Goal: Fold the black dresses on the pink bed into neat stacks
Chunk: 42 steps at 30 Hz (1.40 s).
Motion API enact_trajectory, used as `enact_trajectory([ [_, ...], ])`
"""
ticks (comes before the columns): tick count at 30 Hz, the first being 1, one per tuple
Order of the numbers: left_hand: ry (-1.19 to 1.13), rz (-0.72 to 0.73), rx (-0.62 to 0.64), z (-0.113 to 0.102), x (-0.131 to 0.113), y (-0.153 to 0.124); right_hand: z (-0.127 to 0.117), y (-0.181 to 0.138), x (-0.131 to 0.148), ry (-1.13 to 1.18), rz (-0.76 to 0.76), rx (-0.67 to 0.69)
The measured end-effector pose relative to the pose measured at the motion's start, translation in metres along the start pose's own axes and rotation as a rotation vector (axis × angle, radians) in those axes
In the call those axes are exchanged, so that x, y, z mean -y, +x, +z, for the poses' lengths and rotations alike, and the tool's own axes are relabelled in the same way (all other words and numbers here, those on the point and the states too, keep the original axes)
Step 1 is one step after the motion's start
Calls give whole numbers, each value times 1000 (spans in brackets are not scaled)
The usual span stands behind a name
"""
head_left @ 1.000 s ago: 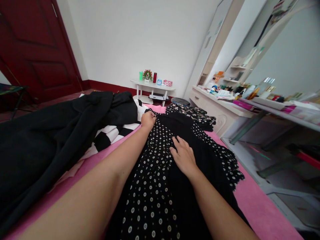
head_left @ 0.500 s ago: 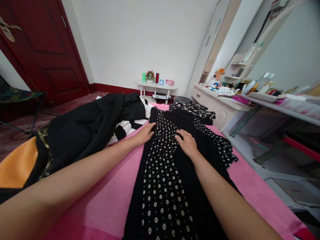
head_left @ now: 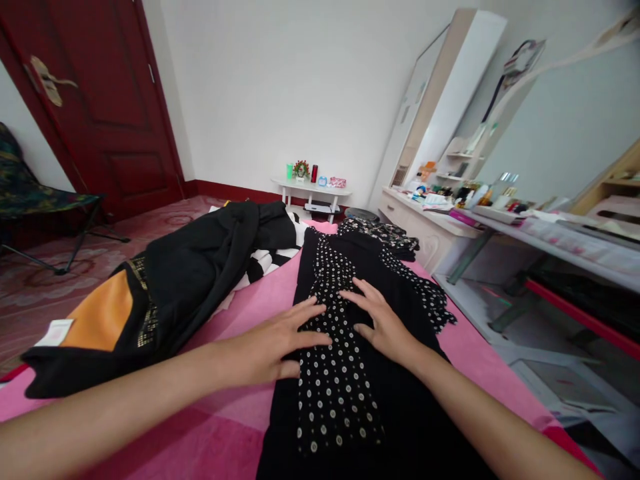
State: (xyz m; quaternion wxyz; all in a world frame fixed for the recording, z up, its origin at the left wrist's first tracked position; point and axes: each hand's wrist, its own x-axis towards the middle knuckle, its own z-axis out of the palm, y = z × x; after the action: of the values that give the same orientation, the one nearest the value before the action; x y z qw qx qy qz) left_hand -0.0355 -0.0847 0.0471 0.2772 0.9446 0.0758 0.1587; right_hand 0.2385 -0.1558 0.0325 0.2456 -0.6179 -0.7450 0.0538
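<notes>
A black dress (head_left: 333, 400) with a white-dotted centre panel lies spread on the pink bed cover (head_left: 215, 427). Over its left side, fingers spread, is my left hand (head_left: 285, 340); its fingertips reach onto the dotted panel. My right hand (head_left: 383, 320) is also open, with fingertips at the panel's right edge. Neither hand grips the cloth. Whether the palms touch it I cannot tell. The dress's dotted sleeve (head_left: 425, 293) stretches out to the right. Left of the dress lies a black garment (head_left: 195, 267) with an orange lining and gold trim.
Folded floral clothes (head_left: 383, 237) lie at the bed's far end. A dressing table (head_left: 425, 220) with bottles stands on the right. Against the back wall is a small white table (head_left: 310, 187). A folding chair (head_left: 45, 197) stands near the red door (head_left: 115, 100).
Both hands have come down the dress towards me, the left one further and more over the dotted panel, with its fingers spread wider. The camera view has tilted and shifted slightly.
</notes>
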Motion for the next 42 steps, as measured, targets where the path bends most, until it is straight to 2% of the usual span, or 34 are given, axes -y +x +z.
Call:
enact_trajectory([
  [4, -20, 82, 126, -4, -26, 6, -8, -14, 26, 6, -126, 18],
  [9, -214, 59, 24, -11, -41, 10, -19, -17, 38, 287, -28, -85],
  [11, -252, 26, 45, -13, -44, 6, -23, -23, 41, 374, 6, -29],
  [15, -220, 48, 237, -19, -48, -2, -32, -28, 42, 445, 53, 185],
  [17, -207, 72, 312, -24, -48, 3, -37, -17, 39, 465, 115, 141],
  [19, -190, 45, 348, -27, -43, 20, -37, 4, 33, 489, 144, 12],
  [20, -159, 11, 322, -27, -38, 34, -35, 18, 29, 501, 141, -68],
  [22, -22, -96, 138, -22, -22, 68, -22, 46, 18, 503, 136, -206],
  [24, 172, -224, -145, -10, 2, 104, -2, 70, 7, 440, 160, -270],
  [25, 241, -281, -222, -4, 17, 121, 10, 81, 1, 382, 183, -275],
  [29, 316, -415, -224, 14, 85, 167, 49, 109, -20, 116, 202, -168],
  [34, 366, -461, -154, 11, 159, 191, 63, 141, -51, -191, 213, 35],
  [38, 397, -546, -151, 4, 198, 211, 64, 166, -72, -262, 290, 113],
  [42, 433, -659, -194, 2, 219, 225, 66, 182, -85, -294, 331, 143],
])
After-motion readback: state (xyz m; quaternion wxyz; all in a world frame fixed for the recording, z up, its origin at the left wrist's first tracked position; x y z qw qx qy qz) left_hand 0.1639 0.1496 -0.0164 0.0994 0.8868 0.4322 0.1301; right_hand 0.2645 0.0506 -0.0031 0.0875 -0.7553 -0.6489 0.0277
